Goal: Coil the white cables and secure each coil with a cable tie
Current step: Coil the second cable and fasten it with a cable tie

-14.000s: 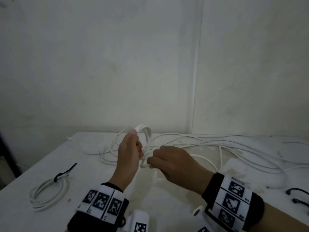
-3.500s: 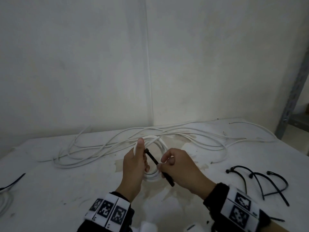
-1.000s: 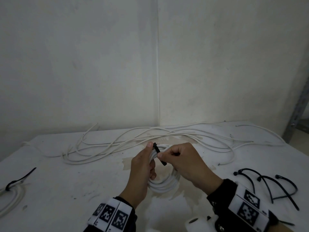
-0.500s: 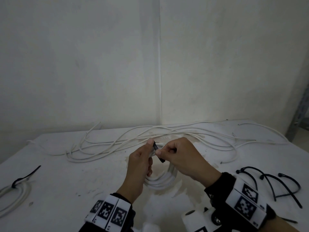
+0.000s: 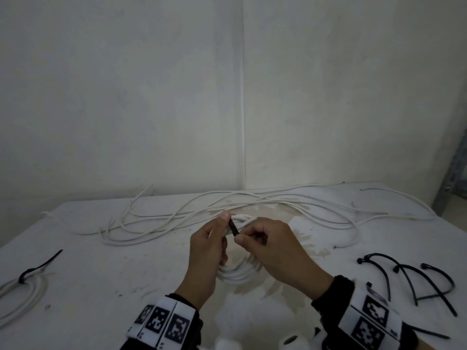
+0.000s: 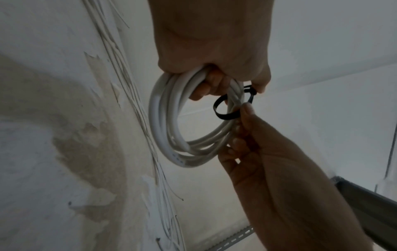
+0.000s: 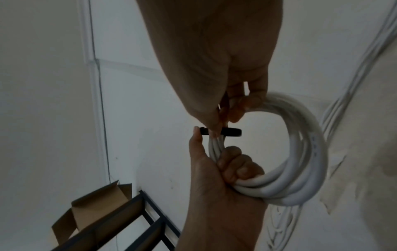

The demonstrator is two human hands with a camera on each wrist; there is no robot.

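My left hand grips a small coil of white cable just above the white table; its fingers curl through the coil and its thumb lies along the strands. A black cable tie loops loosely around the bundle just beyond the left fingers. My right hand pinches the tie between thumb and forefinger, right beside the left thumb. The coil hangs below both hands. The tie's head is hidden behind the fingertips.
Long loose white cables sprawl across the back of the table. A tied coil lies at the far left edge. Several loose black ties lie at the right. A metal upright stands at far right; a cardboard box sits on a dark rack.
The tie, held straight across the coil 3.5 s ago, now loops around the bundle. Over the last second both hands stayed close together at the coil's top.
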